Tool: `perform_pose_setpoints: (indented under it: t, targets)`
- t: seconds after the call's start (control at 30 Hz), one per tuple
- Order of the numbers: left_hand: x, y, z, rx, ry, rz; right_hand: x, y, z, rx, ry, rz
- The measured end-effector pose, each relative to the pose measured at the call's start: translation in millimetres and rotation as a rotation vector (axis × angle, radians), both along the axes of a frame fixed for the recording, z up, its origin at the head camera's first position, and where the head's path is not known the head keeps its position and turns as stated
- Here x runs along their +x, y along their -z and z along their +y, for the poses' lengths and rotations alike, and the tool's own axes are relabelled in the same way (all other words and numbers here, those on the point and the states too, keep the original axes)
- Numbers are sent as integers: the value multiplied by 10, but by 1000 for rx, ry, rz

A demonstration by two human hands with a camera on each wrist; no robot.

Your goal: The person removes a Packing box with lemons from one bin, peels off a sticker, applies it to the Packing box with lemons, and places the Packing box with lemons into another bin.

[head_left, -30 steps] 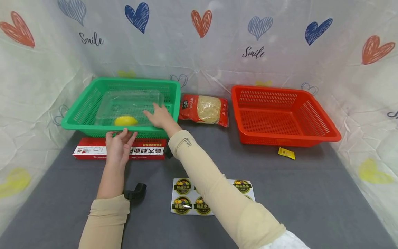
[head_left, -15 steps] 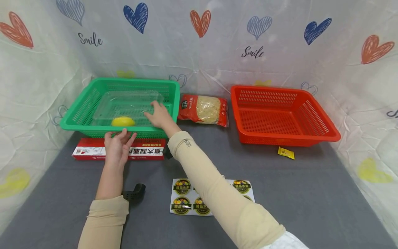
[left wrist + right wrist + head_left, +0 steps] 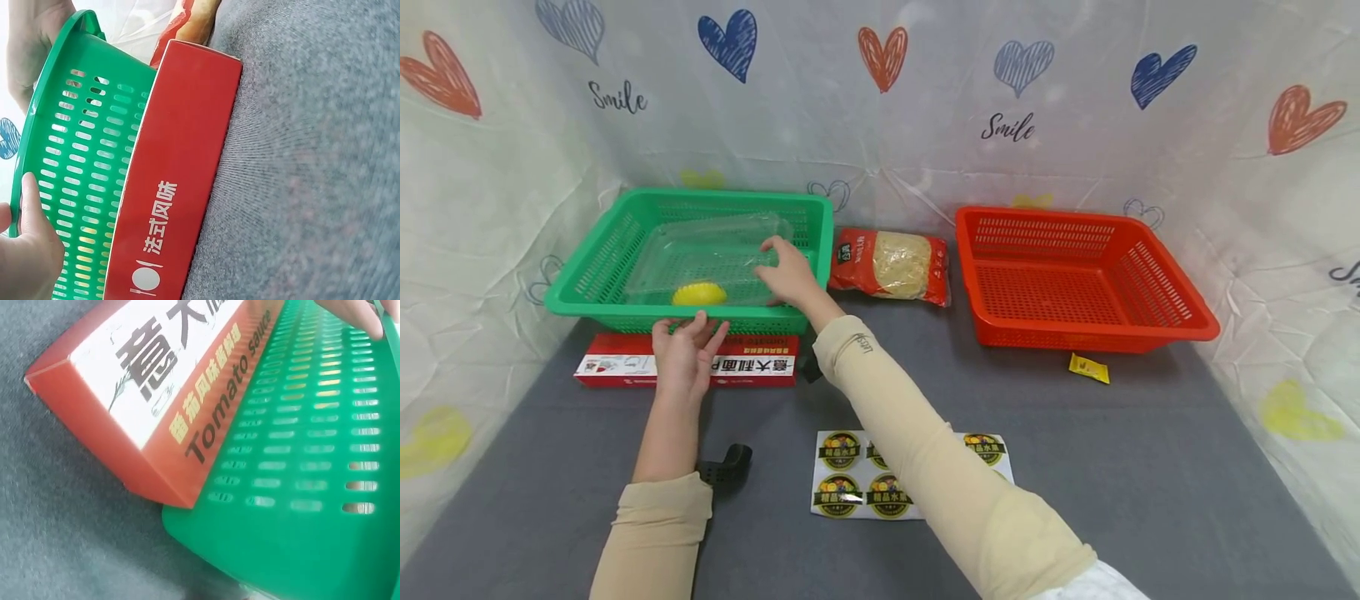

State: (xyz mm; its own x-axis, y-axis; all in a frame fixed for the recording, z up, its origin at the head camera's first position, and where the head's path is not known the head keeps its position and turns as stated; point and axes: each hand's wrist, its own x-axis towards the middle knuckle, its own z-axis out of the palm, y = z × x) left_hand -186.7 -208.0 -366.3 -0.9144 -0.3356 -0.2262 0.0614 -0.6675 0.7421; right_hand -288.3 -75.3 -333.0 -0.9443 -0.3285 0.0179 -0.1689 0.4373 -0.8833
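Observation:
My right hand [image 3: 792,273] reaches into the green basket [image 3: 580,304] and pinches the right side of a clear plastic container [image 3: 722,237]. The container looks slightly raised at its back right corner. A yellow oval, fruit-like item [image 3: 699,294] shows at the container's front; whether it lies inside or under is unclear. At the basket's front rim, my left hand [image 3: 683,354] holds the edge, with a finger [image 3: 34,215] against the outer side. A red and white pasta box [image 3: 617,362] lies in front of the basket, partly behind the left hand.
A red noodle bag [image 3: 895,265] lies right of the green basket. Farther right stands a red basket [image 3: 1086,329], with a small yellow packet [image 3: 1089,368] before it. A sticker sheet [image 3: 838,473] lies under the right forearm. The curtain [image 3: 940,67] hangs behind.
My right hand has shifted slightly and its fingers have closed in on the container, whose back right corner has risen a little. The left hand stays at the basket rim.

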Motion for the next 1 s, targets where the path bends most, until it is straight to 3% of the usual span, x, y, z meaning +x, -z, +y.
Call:
perform_pose_setpoints:
  t: [0.33,0.5,0.63,0.87,1.0]
  targets:
    - [7,7,3,-13,-8,-8,23,23,-22,-14,110,24]
    - [-3,11,8,-4,-24,-4,64,13,-20,-79,131,25]
    - [-9,21,23,-17,-37,-9,96,8,6,-149,106,17]
    - [-21,43,47,-44,-60,-3,130,-38,82,-139,71,54]
    - [-15,38,54,-46,-65,5,148,-96,146,-223,57,9]
